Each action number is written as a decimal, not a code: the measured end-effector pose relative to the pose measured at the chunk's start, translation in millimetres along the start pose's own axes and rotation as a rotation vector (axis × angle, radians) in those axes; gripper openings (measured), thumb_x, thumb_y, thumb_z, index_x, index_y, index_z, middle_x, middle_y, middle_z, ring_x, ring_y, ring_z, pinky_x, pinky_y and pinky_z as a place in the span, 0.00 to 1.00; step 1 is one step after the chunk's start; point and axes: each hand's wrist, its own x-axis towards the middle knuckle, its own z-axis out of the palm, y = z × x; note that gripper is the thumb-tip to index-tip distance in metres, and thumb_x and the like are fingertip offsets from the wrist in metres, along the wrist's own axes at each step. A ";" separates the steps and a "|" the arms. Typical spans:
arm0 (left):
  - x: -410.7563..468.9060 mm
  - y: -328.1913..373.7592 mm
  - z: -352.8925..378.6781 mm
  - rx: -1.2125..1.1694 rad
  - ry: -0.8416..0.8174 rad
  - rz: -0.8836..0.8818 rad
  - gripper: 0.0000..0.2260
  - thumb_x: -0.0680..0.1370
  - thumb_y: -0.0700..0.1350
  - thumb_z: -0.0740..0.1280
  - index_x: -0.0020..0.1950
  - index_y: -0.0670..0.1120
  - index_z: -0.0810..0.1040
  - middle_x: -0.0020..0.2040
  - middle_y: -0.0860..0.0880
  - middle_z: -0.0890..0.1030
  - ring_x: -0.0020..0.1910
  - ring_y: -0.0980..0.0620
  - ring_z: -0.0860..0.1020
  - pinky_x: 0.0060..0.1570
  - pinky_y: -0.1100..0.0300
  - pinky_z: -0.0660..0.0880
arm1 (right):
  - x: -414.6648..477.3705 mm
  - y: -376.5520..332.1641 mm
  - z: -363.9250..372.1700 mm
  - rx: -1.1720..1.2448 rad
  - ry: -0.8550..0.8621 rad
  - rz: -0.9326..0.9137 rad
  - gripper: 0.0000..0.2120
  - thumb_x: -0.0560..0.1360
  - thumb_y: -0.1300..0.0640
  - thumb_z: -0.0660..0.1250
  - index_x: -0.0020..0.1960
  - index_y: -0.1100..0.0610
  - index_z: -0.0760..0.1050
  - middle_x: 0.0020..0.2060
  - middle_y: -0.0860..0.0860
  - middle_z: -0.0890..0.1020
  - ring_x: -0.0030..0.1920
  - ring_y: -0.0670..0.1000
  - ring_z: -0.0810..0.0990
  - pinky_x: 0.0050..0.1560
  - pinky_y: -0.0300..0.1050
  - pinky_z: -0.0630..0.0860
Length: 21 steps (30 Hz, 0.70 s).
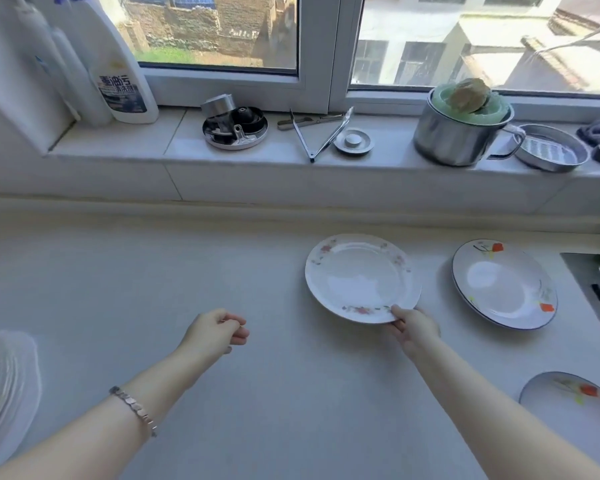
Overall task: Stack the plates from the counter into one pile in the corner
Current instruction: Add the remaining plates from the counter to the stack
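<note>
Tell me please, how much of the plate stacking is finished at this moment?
Nothing is stacked yet. In hand: the right hand grips the near rim of the pink-flowered plate; the left hand is loosely curled and holds nothing. Left: the blue-rimmed plate and the plate at the right edge lie apart on the counter.

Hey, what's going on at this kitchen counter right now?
A person is gathering plates. Their right hand grips the near rim of a pink-flowered plate, while the left hand hangs loosely curled and empty. Two orange-flowered plates lie separately on the counter; nothing is stacked yet.
</note>
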 end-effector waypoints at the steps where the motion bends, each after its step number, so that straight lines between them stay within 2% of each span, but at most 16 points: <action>1: -0.1 0.0 0.2 0.015 0.001 0.012 0.10 0.78 0.36 0.55 0.44 0.43 0.75 0.43 0.45 0.80 0.39 0.51 0.80 0.41 0.59 0.70 | -8.9 -2.4 -0.9 -0.007 -0.034 0.004 0.17 0.75 0.72 0.60 0.63 0.66 0.70 0.43 0.58 0.80 0.34 0.53 0.82 0.30 0.40 0.80; 4: -8.9 7.3 -0.4 -0.055 -0.016 0.036 0.08 0.81 0.42 0.56 0.51 0.40 0.74 0.42 0.44 0.79 0.37 0.50 0.79 0.38 0.60 0.72 | -45.5 -7.7 3.9 -0.083 -0.179 -0.029 0.15 0.74 0.72 0.60 0.58 0.61 0.73 0.37 0.55 0.83 0.32 0.52 0.83 0.30 0.40 0.81; 7: -24.4 15.4 -17.0 -0.310 -0.039 0.016 0.14 0.81 0.53 0.54 0.48 0.47 0.75 0.40 0.47 0.80 0.37 0.47 0.80 0.33 0.58 0.78 | -96.2 -8.9 25.9 -0.179 -0.373 -0.089 0.14 0.73 0.73 0.61 0.54 0.59 0.75 0.32 0.53 0.85 0.28 0.51 0.83 0.31 0.41 0.81; 9: -33.8 10.7 -39.4 -0.324 0.123 0.072 0.15 0.80 0.54 0.56 0.45 0.47 0.76 0.38 0.49 0.79 0.35 0.49 0.77 0.33 0.59 0.76 | -133.4 -7.0 46.2 -0.262 -0.489 -0.146 0.13 0.72 0.72 0.63 0.51 0.59 0.77 0.33 0.54 0.85 0.28 0.51 0.83 0.31 0.41 0.80; 12: -47.2 -13.9 -87.9 -0.265 0.373 0.150 0.15 0.80 0.52 0.59 0.38 0.43 0.73 0.34 0.48 0.73 0.30 0.51 0.71 0.32 0.62 0.68 | -188.7 4.0 83.8 -0.428 -0.627 -0.294 0.11 0.73 0.70 0.64 0.48 0.57 0.79 0.32 0.55 0.85 0.29 0.52 0.83 0.29 0.41 0.79; 15: -60.0 -48.0 -148.6 -0.270 0.446 0.154 0.15 0.79 0.51 0.60 0.35 0.47 0.73 0.34 0.51 0.74 0.30 0.53 0.72 0.33 0.63 0.69 | -232.0 30.6 129.0 -0.657 -0.686 -0.440 0.08 0.74 0.67 0.64 0.48 0.57 0.78 0.29 0.54 0.81 0.23 0.49 0.77 0.25 0.38 0.75; 17: -72.3 -71.2 -195.3 -0.229 0.530 0.167 0.15 0.79 0.51 0.60 0.35 0.47 0.73 0.34 0.51 0.75 0.31 0.51 0.73 0.34 0.61 0.70 | -252.3 57.9 162.1 -0.797 -0.711 -0.513 0.06 0.74 0.66 0.64 0.45 0.57 0.77 0.30 0.56 0.78 0.20 0.47 0.73 0.23 0.37 0.71; 19: -87.2 -94.8 -244.7 -0.111 0.620 0.172 0.15 0.80 0.52 0.58 0.36 0.46 0.72 0.35 0.48 0.77 0.33 0.47 0.75 0.37 0.59 0.70 | -269.1 90.1 196.4 -0.882 -0.755 -0.564 0.05 0.74 0.64 0.64 0.45 0.57 0.76 0.31 0.56 0.78 0.20 0.46 0.72 0.24 0.38 0.70; 21: -104.0 -119.5 -294.3 0.011 0.688 0.149 0.17 0.80 0.52 0.56 0.36 0.45 0.72 0.34 0.47 0.77 0.32 0.47 0.76 0.34 0.58 0.68 | -284.9 122.4 232.5 -0.938 -0.807 -0.599 0.03 0.73 0.63 0.64 0.46 0.56 0.75 0.29 0.52 0.80 0.21 0.46 0.73 0.27 0.41 0.70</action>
